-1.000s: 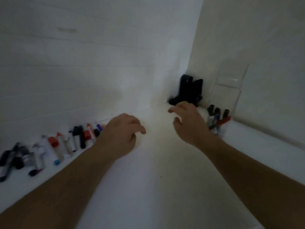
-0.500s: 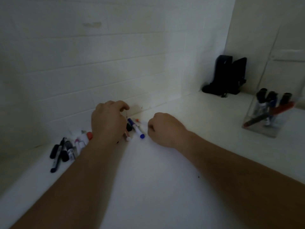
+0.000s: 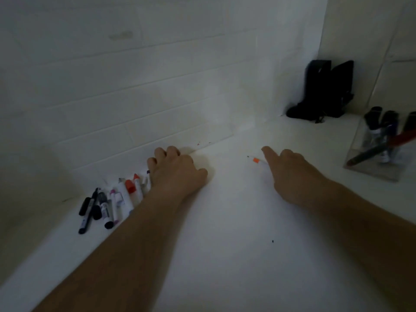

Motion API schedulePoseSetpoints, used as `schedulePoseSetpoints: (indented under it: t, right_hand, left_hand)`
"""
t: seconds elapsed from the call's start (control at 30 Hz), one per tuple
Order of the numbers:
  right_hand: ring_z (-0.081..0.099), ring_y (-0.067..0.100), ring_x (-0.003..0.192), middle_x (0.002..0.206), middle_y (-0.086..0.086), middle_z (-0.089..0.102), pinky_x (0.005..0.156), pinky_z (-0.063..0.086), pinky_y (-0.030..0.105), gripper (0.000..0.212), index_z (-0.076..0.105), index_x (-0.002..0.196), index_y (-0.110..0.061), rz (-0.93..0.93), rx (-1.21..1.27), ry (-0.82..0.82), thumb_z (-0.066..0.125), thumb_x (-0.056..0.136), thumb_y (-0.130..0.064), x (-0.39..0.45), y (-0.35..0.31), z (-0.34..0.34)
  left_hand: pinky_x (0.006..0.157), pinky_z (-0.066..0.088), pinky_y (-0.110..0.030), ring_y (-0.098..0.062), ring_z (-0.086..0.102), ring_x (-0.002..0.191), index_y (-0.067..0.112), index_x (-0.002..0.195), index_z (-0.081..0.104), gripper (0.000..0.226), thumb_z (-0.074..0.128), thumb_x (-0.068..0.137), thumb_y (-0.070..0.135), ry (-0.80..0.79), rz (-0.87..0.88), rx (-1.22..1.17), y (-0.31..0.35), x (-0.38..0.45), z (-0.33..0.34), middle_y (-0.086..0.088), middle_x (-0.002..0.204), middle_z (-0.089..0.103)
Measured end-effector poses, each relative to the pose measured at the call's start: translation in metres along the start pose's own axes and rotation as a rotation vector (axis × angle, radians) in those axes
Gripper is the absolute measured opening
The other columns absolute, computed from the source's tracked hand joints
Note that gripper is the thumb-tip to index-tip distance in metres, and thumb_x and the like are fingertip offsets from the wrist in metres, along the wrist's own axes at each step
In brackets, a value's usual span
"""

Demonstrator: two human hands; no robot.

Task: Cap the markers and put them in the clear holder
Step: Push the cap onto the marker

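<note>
A row of loose markers (image 3: pixel 117 199), black, pink and red-orange among them, lies along the foot of the tiled wall at the left. My left hand (image 3: pixel 175 172) covers the right end of that row with its fingers curled down; what is under them is hidden. To the right, my right hand (image 3: pixel 288 170) holds an uncapped white marker with an orange collar (image 3: pixel 255 160), its tip pointing left just above the surface. The clear holder (image 3: pixel 360 170) stands at the right edge with several capped markers in it.
A black stand-like object (image 3: pixel 326 91) sits in the far corner where the two walls meet. The white counter (image 3: pixel 225 233) stretches between my forearms, with a small dark speck (image 3: pixel 272 241) on it.
My right hand has moved right and away from the pile, now with the orange-collared marker in it. The blue marker seen between my hands is out of sight. My left hand stays on the pile.
</note>
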State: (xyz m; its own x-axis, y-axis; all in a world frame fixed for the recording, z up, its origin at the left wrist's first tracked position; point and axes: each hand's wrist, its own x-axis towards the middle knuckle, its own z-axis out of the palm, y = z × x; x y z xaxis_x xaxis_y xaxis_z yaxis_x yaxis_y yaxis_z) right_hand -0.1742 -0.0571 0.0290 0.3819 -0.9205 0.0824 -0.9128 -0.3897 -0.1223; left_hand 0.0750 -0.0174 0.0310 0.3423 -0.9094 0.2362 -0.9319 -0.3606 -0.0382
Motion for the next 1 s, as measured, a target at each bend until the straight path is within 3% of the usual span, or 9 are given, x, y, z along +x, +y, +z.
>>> schedulePoseSetpoints:
  t: [0.17, 0.3, 0.37, 0.47, 0.53, 0.6, 0.77, 0.87, 1.0]
  right_hand:
    - [0.05, 0.029, 0.082, 0.116, 0.014, 0.042, 0.071, 0.041, 0.033, 0.043, 0.046, 0.133, -0.019, -0.046, 0.203, 0.061, 0.051, 0.092, -0.004, 0.006, 0.0, 0.005]
    - [0.046, 0.025, 0.071, 0.101, 0.009, 0.044, 0.056, 0.029, 0.029, 0.035, 0.058, 0.117, -0.013, -0.118, 0.365, 0.183, 0.048, 0.089, 0.005, 0.013, 0.002, 0.017]
    - [0.053, 0.03, 0.073, 0.091, 0.009, 0.053, 0.058, 0.031, 0.033, 0.024, 0.061, 0.109, -0.013, -0.127, 0.444, 0.236, 0.049, 0.093, 0.0, 0.016, 0.003, 0.019]
    - [0.055, 0.022, 0.064, 0.072, 0.003, 0.06, 0.06, 0.041, 0.037, 0.011, 0.059, 0.098, -0.023, -0.125, 0.575, 0.254, 0.049, 0.102, -0.024, 0.015, 0.004, 0.017]
    - [0.053, 0.017, 0.065, 0.068, 0.0, 0.057, 0.064, 0.043, 0.036, 0.015, 0.06, 0.096, -0.025, -0.172, 0.575, 0.299, 0.049, 0.103, -0.035, 0.013, 0.004, 0.017]
    - [0.054, 0.016, 0.072, 0.075, -0.003, 0.059, 0.069, 0.043, 0.034, 0.012, 0.062, 0.098, -0.027, -0.218, 0.583, 0.362, 0.054, 0.1, -0.036, 0.013, 0.003, 0.017]
    - [0.056, 0.011, 0.079, 0.083, -0.006, 0.06, 0.073, 0.048, 0.033, 0.009, 0.065, 0.099, -0.033, -0.276, 0.574, 0.447, 0.062, 0.095, -0.04, 0.014, 0.0, 0.016]
    - [0.057, 0.012, 0.078, 0.084, -0.006, 0.06, 0.073, 0.05, 0.036, 0.01, 0.065, 0.1, -0.034, -0.303, 0.567, 0.442, 0.061, 0.095, -0.042, 0.014, -0.001, 0.016]
    - [0.056, 0.01, 0.076, 0.082, -0.009, 0.057, 0.071, 0.05, 0.036, 0.012, 0.065, 0.101, -0.036, -0.322, 0.544, 0.448, 0.06, 0.095, -0.045, 0.015, -0.002, 0.017]
  left_hand:
    - [0.086, 0.025, -0.047, -0.03, 0.034, 0.107, 0.028, 0.113, 0.069, 0.04, 0.045, 0.082, 0.036, 0.006, -0.03, 0.02, 0.001, 0.007, 0.004, -0.001, 0.114, 0.052]
    - [0.089, 0.028, -0.047, -0.029, 0.038, 0.112, 0.03, 0.109, 0.071, 0.036, 0.046, 0.094, 0.05, 0.057, 0.01, -0.02, 0.002, 0.006, 0.004, 0.002, 0.116, 0.057]
    - [0.09, 0.031, -0.045, -0.028, 0.044, 0.113, 0.031, 0.107, 0.069, 0.031, 0.052, 0.094, 0.053, 0.168, 0.063, -0.13, 0.007, 0.003, -0.002, 0.005, 0.111, 0.063]
    - [0.081, 0.042, -0.031, -0.019, 0.059, 0.095, 0.03, 0.1, 0.067, 0.012, 0.062, 0.094, 0.04, 0.277, 0.14, -0.476, 0.018, -0.004, -0.008, 0.012, 0.086, 0.065]
    - [0.072, 0.042, -0.012, -0.003, 0.062, 0.083, 0.032, 0.094, 0.068, 0.003, 0.068, 0.092, 0.03, 0.239, 0.144, -0.732, 0.025, -0.012, -0.008, 0.019, 0.081, 0.065]
    - [0.071, 0.043, -0.012, 0.003, 0.064, 0.081, 0.034, 0.089, 0.068, 0.009, 0.069, 0.091, 0.025, 0.192, 0.169, -0.899, 0.029, -0.018, -0.005, 0.018, 0.082, 0.07]
    - [0.065, 0.048, -0.028, -0.006, 0.067, 0.078, 0.035, 0.089, 0.063, 0.015, 0.06, 0.097, 0.022, 0.136, 0.171, -1.045, 0.034, -0.021, -0.003, 0.013, 0.088, 0.075]
    - [0.061, 0.046, -0.024, -0.005, 0.066, 0.075, 0.029, 0.092, 0.059, 0.017, 0.056, 0.1, 0.015, 0.131, 0.173, -1.103, 0.035, -0.022, -0.004, 0.017, 0.094, 0.075]
    - [0.058, 0.041, -0.012, 0.002, 0.062, 0.068, 0.025, 0.094, 0.06, 0.013, 0.055, 0.1, 0.014, 0.133, 0.202, -1.074, 0.036, -0.025, -0.007, 0.027, 0.082, 0.072]
